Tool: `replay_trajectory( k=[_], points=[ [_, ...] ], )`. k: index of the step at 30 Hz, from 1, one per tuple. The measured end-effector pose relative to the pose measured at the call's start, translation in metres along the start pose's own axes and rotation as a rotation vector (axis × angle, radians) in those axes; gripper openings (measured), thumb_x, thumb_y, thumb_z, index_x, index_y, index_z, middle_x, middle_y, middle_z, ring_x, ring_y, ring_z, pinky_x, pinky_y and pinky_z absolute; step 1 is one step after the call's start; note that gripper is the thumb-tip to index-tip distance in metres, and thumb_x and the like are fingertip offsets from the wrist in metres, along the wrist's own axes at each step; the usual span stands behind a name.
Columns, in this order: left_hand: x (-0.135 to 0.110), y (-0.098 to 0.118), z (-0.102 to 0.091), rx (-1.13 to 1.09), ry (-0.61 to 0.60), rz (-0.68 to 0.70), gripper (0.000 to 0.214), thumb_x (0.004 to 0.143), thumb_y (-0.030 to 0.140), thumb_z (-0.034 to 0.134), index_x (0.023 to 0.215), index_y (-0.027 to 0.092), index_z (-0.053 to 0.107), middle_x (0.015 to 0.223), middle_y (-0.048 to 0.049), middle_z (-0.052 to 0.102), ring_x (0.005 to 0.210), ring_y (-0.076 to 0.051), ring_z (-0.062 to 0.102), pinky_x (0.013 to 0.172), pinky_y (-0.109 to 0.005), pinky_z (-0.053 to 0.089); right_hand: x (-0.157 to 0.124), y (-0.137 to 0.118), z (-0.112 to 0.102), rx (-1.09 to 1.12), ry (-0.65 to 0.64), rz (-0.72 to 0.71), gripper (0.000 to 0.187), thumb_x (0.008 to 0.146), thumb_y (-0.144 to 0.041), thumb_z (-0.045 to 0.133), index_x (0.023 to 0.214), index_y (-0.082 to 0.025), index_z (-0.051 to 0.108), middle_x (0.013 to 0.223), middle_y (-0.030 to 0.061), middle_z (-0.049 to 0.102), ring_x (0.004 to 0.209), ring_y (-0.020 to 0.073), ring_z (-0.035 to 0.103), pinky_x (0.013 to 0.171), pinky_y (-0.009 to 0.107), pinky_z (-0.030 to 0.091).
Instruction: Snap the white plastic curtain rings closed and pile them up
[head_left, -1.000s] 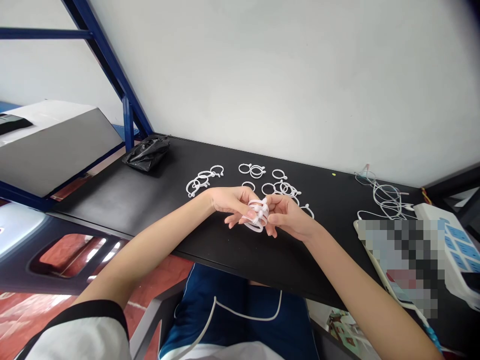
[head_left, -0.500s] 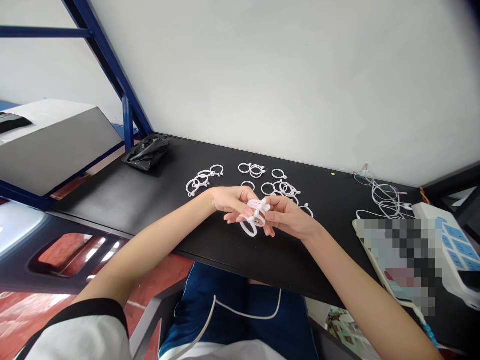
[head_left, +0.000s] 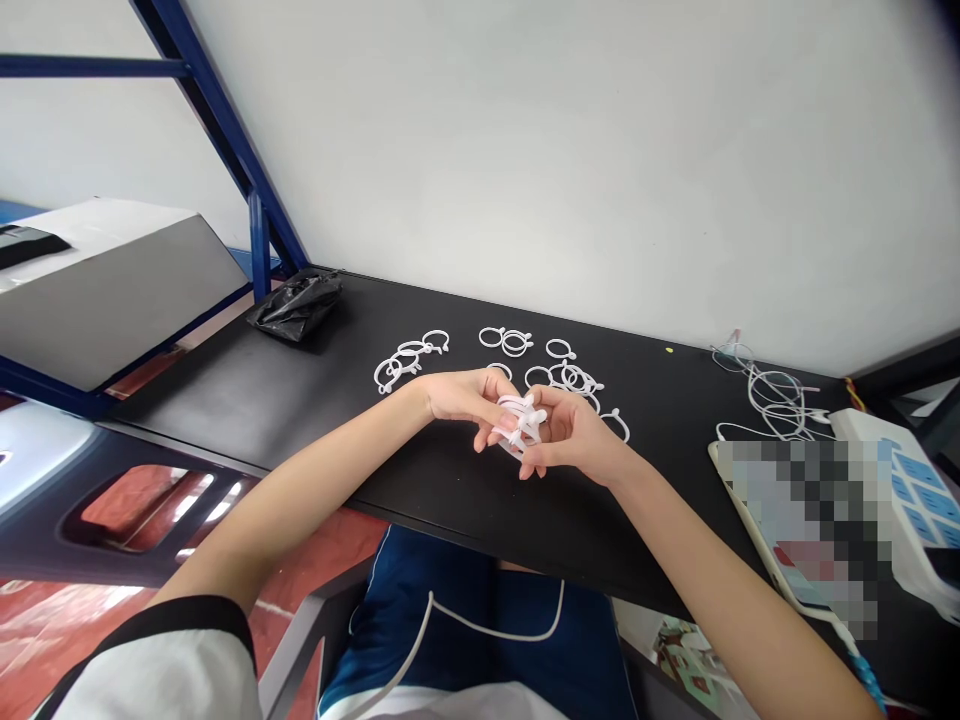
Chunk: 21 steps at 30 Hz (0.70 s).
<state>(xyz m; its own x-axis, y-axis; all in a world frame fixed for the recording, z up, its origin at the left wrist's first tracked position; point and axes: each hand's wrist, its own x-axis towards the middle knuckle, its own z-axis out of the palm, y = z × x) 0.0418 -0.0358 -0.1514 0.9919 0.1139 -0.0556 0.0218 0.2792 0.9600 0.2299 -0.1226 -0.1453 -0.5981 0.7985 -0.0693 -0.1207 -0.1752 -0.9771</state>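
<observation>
Both my hands meet over the black table (head_left: 247,400), just above its surface. My left hand (head_left: 465,398) and my right hand (head_left: 571,437) pinch a small bunch of white plastic rings (head_left: 521,422) between their fingertips. Fingers of both hands are curled round the bunch, which partly hides it. Behind my hands, several loose white rings (head_left: 566,378) lie scattered on the table, with a further cluster of rings (head_left: 401,360) to the left.
A crumpled black bag (head_left: 296,305) lies at the table's far left. White cables (head_left: 772,395) coil at the right near a white and blue box (head_left: 900,490). A blue metal frame (head_left: 225,140) rises at the left. A white wall backs the table.
One ring that hung down from the bunch half a second ago is now drawn up into it. My hands have closed together slightly and shifted a little right.
</observation>
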Motion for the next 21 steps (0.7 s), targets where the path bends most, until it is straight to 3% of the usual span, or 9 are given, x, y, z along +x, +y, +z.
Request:
replay_trajectory(
  k=[3, 10, 15, 18, 21],
  points=[
    [0.001, 0.002, 0.004, 0.025, 0.019, 0.004, 0.03, 0.072, 0.038, 0.081, 0.075, 0.01, 0.071, 0.058, -0.0022, 0.066, 0.052, -0.011, 0.064, 0.047, -0.016, 0.057, -0.001, -0.004, 0.003, -0.058, 0.001, 0.016, 0.026, 0.07, -0.018, 0.082, 0.09, -0.014, 0.066, 0.08, 0.0021, 0.073, 0.06, 0.0139, 0.072, 0.046, 0.015, 0.052],
    [-0.002, 0.008, 0.008, 0.131, -0.025, -0.03, 0.025, 0.075, 0.035, 0.078, 0.081, 0.011, 0.074, 0.063, -0.0029, 0.069, 0.044, -0.008, 0.06, 0.041, -0.015, 0.051, -0.008, -0.016, -0.004, -0.138, -0.141, 0.082, 0.02, 0.08, -0.026, 0.074, 0.093, -0.012, 0.07, 0.076, 0.0027, 0.07, 0.048, 0.0105, 0.065, 0.039, 0.017, 0.048],
    [-0.007, 0.018, 0.012, 0.228, -0.057, -0.033, 0.015, 0.081, 0.027, 0.074, 0.087, 0.014, 0.076, 0.068, -0.0026, 0.072, 0.034, 0.001, 0.042, 0.036, -0.009, 0.039, -0.011, -0.016, 0.001, -0.187, -0.143, 0.038, 0.037, 0.059, -0.022, 0.088, 0.09, -0.015, 0.07, 0.071, -0.0034, 0.063, 0.051, 0.005, 0.054, 0.046, 0.015, 0.044],
    [-0.009, 0.023, 0.015, 0.26, -0.108, -0.03, 0.013, 0.081, 0.027, 0.073, 0.085, 0.015, 0.077, 0.067, -0.0032, 0.072, 0.035, 0.0, 0.043, 0.035, -0.01, 0.036, -0.01, -0.009, 0.005, -0.15, -0.143, -0.05, 0.045, 0.062, -0.053, 0.083, 0.079, -0.014, 0.067, 0.063, -0.0015, 0.061, 0.048, 0.008, 0.051, 0.044, 0.02, 0.041],
    [-0.01, 0.027, 0.018, 0.275, -0.147, -0.015, 0.014, 0.081, 0.029, 0.072, 0.084, 0.015, 0.077, 0.071, -0.0051, 0.074, 0.04, -0.003, 0.053, 0.035, -0.011, 0.037, -0.006, -0.002, 0.01, -0.085, -0.12, -0.141, 0.075, 0.068, -0.089, 0.045, 0.065, -0.016, 0.061, 0.052, 0.0016, 0.055, 0.047, 0.0146, 0.056, 0.041, 0.024, 0.037]
  ],
)
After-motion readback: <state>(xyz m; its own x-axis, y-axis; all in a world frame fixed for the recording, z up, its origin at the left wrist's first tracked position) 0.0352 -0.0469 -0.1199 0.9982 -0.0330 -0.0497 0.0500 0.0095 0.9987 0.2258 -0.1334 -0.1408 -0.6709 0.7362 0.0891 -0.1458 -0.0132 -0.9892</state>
